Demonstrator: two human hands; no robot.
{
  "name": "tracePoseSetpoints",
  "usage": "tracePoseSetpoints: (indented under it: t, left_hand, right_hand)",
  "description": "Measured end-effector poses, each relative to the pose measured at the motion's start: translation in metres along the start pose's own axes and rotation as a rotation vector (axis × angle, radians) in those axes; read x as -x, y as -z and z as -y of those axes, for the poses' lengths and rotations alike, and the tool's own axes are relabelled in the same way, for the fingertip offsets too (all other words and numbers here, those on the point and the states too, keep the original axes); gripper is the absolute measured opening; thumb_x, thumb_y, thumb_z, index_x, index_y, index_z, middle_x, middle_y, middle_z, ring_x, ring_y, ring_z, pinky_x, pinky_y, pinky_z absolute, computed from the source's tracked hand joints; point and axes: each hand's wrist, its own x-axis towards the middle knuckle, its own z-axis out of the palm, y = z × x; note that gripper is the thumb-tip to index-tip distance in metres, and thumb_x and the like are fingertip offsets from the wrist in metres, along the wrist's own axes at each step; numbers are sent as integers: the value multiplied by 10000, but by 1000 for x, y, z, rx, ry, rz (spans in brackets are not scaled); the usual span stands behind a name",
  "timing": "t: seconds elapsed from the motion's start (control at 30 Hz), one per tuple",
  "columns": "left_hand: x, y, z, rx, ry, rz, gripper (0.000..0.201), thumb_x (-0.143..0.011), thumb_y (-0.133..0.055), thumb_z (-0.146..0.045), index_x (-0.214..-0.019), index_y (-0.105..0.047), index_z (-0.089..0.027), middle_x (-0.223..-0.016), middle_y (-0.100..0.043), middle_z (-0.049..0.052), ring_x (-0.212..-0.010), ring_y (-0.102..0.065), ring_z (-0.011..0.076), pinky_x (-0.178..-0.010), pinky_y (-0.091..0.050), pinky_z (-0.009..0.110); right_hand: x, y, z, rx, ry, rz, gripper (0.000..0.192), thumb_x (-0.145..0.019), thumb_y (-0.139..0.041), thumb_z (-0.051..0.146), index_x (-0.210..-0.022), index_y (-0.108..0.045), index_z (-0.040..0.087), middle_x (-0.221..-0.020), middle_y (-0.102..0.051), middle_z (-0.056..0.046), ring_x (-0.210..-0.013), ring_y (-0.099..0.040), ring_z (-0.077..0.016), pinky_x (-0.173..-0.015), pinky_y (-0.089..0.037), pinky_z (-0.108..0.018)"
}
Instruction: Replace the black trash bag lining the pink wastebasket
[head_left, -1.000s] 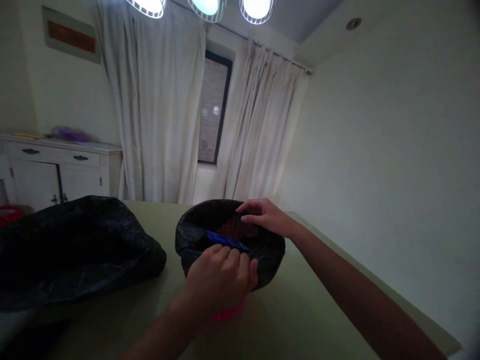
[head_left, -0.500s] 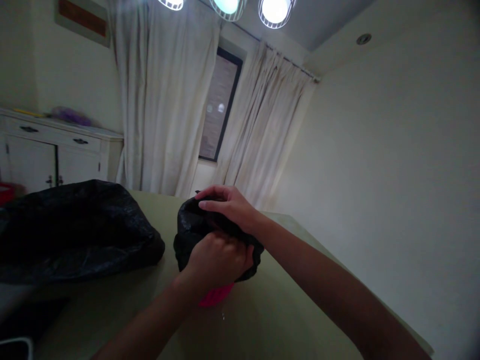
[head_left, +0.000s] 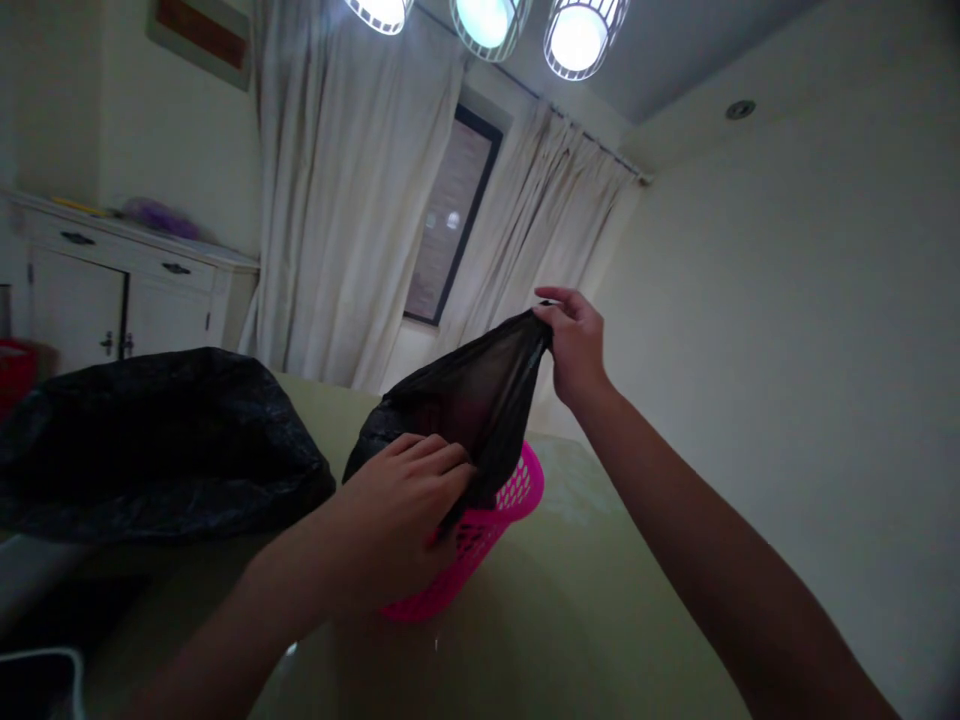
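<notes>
Basically: right hand [head_left: 574,340] pinches the liner [head_left: 469,405] edge, raised to the far right; left hand [head_left: 397,500], fingers curled on its near edge, steadies the pink basket [head_left: 495,520] mid-table. Pull straight up, pin the basket, avoid snagging mesh.

The right hand [head_left: 576,345] has lifted the black bag [head_left: 472,400], uncovering the pink basket [head_left: 487,525].

A room in a home, dimly lit. Long cream curtains [head_left: 352,200] hang from a rod on both sides of a dark window [head_left: 448,235]. 3 round caged ceiling lamps [head_left: 484,25] glow overhead. A white sideboard [head_left: 120,290] with drawers and cupboard doors stands against the left wall, under a framed picture [head_left: 201,30]. A pale green bench [head_left: 570,600] fills the foreground.
</notes>
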Motion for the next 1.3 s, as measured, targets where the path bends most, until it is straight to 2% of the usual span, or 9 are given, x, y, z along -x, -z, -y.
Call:
tracePoseSetpoints:
  t: [0.13,0.27,0.43,0.6,0.73,0.9,1.0,1.13,1.3]
  left_hand:
    - [10,23,20,15,83,-113,295,-965,-532,-90,-1095,-742,-252,-1150,-779,46,-1081,-715,249,-1029,-529,432]
    - [21,36,52,3,288,-216,268,-1014,-590,-322,-1201,-744,-208,-1226,-779,110,-1146,-729,328,-1065,-542,501]
    - [38,26,96,362,369,36,844,-787,-879,-537,-1542,-598,-284,-1454,-738,104,-1283,-723,349,-1079,-574,438]
    - [37,7,122,518,352,41,534,-850,-647,-250,-1382,-702,-253,-1284,-816,98,-1124,-789,295,-960,-614,401]
    - [31,15,120,236,394,-119,407,-878,-501,-185,-1161,-789,-233,-1079,-840,107,-1035,-791,314,-973,-603,470]
    - [24,28,104,321,540,-631,497,-1057,-466,-493,-1371,-702,-188,-1381,-744,182,-1236,-736,347,-1017,-629,524]
    - [25,23,103,718,617,-489,657,-1007,-570,-640,-1469,-619,-175,-1440,-707,211,-1227,-754,346,-958,-673,510]
    - [25,15,109,874,399,-257,691,-843,-846,-471,-1473,-636,-278,-1414,-748,122,-1257,-750,314,-1040,-647,490]
    - [18,21,103,526,375,-673,238,-957,-679,-349,-1113,-820,-240,-1205,-815,90,-1150,-762,282,-1063,-613,475]
  right_hand:
    - [-3,38,-20,54,-144,-159,369,-709,-684,292,-1069,-683,211,-832,-570,26,-776,-579,-156,-661,-467,-278]
    - [10,63,-30,54,-345,-218,378,-720,-708,263,-1096,-666,240,-933,-597,29,-794,-611,-138,-643,-480,-245]
    - [17,79,-31,46,-456,-315,267,-818,-660,130,-1062,-671,239,-931,-601,36,-810,-613,-110,-645,-515,-209]
    - [19,80,-29,4,-580,-313,298,-798,-673,86,-1058,-663,231,-835,-652,33,-687,-607,-120,-547,-492,-200]
    - [25,88,-38,114,-558,-258,287,-747,-706,119,-1022,-689,200,-822,-676,9,-657,-621,-136,-523,-494,-220]
    - [26,108,-54,409,-533,-186,263,-739,-669,143,-994,-729,169,-810,-681,-12,-652,-604,-133,-502,-419,-210]
    - [22,115,-63,505,-535,-175,278,-725,-667,137,-992,-742,147,-797,-693,-30,-665,-608,-145,-532,-437,-228]
    - [18,116,-72,534,-523,-163,295,-742,-671,160,-1024,-754,140,-812,-696,-31,-682,-612,-149,-583,-467,-242]
    - [21,120,-77,706,-478,-58,330,-775,-683,116,-1093,-765,143,-925,-749,-66,-787,-669,-180,-714,-514,-286]
